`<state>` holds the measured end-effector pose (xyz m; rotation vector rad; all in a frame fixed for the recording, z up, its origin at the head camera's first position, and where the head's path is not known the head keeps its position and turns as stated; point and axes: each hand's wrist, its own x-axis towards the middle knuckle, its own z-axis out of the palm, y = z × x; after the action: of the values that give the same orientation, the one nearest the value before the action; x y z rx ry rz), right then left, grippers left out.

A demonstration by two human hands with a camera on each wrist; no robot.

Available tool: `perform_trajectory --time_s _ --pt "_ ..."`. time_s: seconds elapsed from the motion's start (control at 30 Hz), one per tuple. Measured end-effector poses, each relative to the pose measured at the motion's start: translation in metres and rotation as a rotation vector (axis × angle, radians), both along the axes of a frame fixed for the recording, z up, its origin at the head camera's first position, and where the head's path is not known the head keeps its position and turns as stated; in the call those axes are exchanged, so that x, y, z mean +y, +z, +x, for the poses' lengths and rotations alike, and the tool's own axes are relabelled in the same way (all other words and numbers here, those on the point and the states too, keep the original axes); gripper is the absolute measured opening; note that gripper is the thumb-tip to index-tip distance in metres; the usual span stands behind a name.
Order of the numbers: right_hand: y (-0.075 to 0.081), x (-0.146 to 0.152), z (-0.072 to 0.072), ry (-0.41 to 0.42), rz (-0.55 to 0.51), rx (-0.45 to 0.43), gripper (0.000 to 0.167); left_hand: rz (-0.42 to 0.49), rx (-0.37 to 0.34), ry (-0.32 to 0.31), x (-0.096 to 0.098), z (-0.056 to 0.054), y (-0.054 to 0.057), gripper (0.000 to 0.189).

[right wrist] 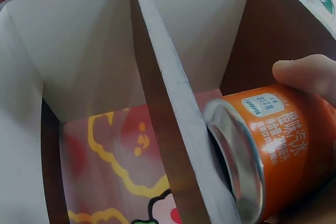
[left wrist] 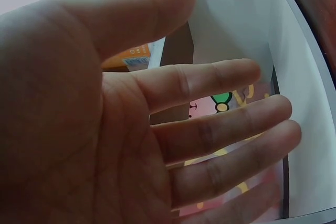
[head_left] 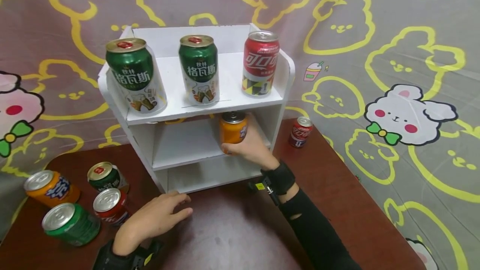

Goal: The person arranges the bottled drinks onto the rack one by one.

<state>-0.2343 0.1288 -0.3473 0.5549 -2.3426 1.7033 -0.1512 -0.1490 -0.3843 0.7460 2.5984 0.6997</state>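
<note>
My right hand [head_left: 253,143] grips an orange soda can [head_left: 231,129] upright at the right part of the middle shelf [head_left: 187,138] of a white shelf unit. In the right wrist view, the can's metal base [right wrist: 239,161] is right at the front edge of the shelf board [right wrist: 176,95], and the thumb [right wrist: 310,74] lies along its side. My left hand [head_left: 150,218] hovers low in front of the unit, palm and spread fingers showing in the left wrist view, holding nothing. Beside it stands a red can [head_left: 110,206] on the brown table.
Two green-and-white cans [head_left: 136,76] [head_left: 199,70] and a red cola can [head_left: 261,63] stand on the top shelf. At the table's left are an orange can [head_left: 52,188], a green can [head_left: 71,224] and a dark green can [head_left: 106,177]. Another red can [head_left: 301,131] stands right of the unit.
</note>
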Motion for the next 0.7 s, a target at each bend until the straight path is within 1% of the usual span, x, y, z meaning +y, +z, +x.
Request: perform_trajectory --time_s 0.2,0.3,0.53,0.7 --pt "0.001 -0.003 0.001 0.036 0.019 -0.103 0.069 0.004 0.01 -0.014 0.0 0.0 -0.001 0.04" --pt "-0.001 -0.004 0.0 0.042 0.007 -0.128 0.07 0.004 0.014 -0.018 0.0 0.0 -0.001 0.04" --pt "-0.002 -0.014 -0.003 0.042 -0.01 -0.11 0.074 0.006 0.033 -0.027 0.001 0.0 -0.001 0.039" --pt "-0.003 -0.02 -0.004 0.037 -0.011 -0.113 0.072 0.003 0.02 -0.011 0.002 0.001 -0.001 0.038"
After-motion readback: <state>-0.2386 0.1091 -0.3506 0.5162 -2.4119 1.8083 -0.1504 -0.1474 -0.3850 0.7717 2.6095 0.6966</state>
